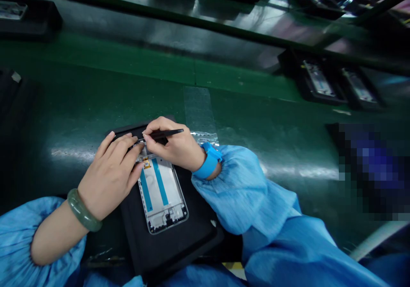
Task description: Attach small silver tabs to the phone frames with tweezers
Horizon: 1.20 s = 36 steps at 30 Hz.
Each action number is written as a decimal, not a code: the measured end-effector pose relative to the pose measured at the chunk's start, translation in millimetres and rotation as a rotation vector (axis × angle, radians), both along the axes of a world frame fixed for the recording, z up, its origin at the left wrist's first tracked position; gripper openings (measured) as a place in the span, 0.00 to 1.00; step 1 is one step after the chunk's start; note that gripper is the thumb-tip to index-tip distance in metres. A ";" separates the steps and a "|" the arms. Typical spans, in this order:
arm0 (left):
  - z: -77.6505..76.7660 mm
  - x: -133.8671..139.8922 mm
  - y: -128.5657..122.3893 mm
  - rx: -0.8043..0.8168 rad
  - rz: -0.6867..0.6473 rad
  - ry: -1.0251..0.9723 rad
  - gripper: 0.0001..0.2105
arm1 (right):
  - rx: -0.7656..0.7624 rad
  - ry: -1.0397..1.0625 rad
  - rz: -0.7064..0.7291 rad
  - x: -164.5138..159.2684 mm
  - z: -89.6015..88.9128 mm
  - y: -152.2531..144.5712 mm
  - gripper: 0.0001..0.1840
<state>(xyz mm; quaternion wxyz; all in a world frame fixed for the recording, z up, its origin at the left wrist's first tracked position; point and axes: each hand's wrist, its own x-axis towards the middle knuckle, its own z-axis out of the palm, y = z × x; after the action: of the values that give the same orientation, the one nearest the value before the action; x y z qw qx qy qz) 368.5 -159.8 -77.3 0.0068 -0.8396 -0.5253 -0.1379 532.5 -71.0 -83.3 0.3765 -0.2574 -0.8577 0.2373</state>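
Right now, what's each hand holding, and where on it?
Right hand pinches black tweezers near the tip end. Left hand holds nothing; its fingertips press the top end of the phone frame.

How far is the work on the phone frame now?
Done: the phone frame lies in the black tray, two blue strips on it. In hand: the right hand works tweezers at its top edge; the left hand steadies it. Left: cannot tell.
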 end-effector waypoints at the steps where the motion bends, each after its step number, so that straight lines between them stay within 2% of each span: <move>1: 0.4 -0.2 -0.2 -0.008 -0.001 0.001 0.16 | 0.031 -0.018 0.012 -0.5 0.7 -0.8 0.02; 5: 1.6 -0.9 -2.6 -0.034 -0.009 0.014 0.18 | 0.126 -0.089 0.039 -1.9 2.6 -2.8 0.05; 10: 2.1 0.1 -5.3 -0.033 -0.001 0.037 0.20 | -0.032 0.006 -0.049 0.6 0.4 0.6 0.01; 15: 2.2 1.8 -5.4 -0.046 0.009 0.044 0.20 | -0.131 0.034 -0.057 2.4 1.2 2.5 0.03; 21: 2.2 2.5 -5.8 -0.039 0.014 0.037 0.19 | -0.134 -0.002 -0.046 1.1 1.0 1.8 0.05; 28: 3.2 3.3 -5.7 -0.035 0.017 0.026 0.19 | -0.058 -0.036 -0.032 -0.4 -1.6 -0.8 0.06; 33: 2.9 3.0 -5.4 -0.041 0.021 0.019 0.18 | -0.051 -0.042 0.029 -3.8 -1.0 0.1 0.06; 36: 2.7 2.0 -5.1 -0.035 0.022 0.029 0.19 | -0.069 -0.024 0.018 -3.6 -0.1 2.5 0.05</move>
<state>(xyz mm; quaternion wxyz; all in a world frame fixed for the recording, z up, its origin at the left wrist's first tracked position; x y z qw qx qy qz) 370.6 -165.0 -74.6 0.0014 -0.8358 -0.5365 -0.1165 528.9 -68.5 -83.4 0.3550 -0.2651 -0.8558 0.2670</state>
